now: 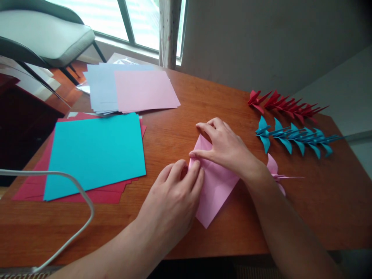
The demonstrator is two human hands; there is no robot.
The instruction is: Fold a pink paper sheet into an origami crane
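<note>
A folded sheet of pink paper (pixel 216 186) lies on the table in front of me, turned so that one corner points toward me. My left hand (pixel 177 193) pinches its left edge, fingers curled and pressed together. Reaching over from the right, my right hand (pixel 228 145) has its thumb on the same edge, close to the left fingertips, while its other fingers arch past the top corner. Part of the paper is hidden under both hands. Beside my right forearm sits a pink origami crane (pixel 273 166), partly covered by the arm.
Rows of red cranes (pixel 285 104) and blue cranes (pixel 293 135) stand at the right on the wooden table (pixel 174 246). Leftward are blue paper (pixel 95 155), red sheets (pixel 107 196), and pink sheets (pixel 147 91) over grey ones. A white cable (pixel 84 193) arcs across the left front.
</note>
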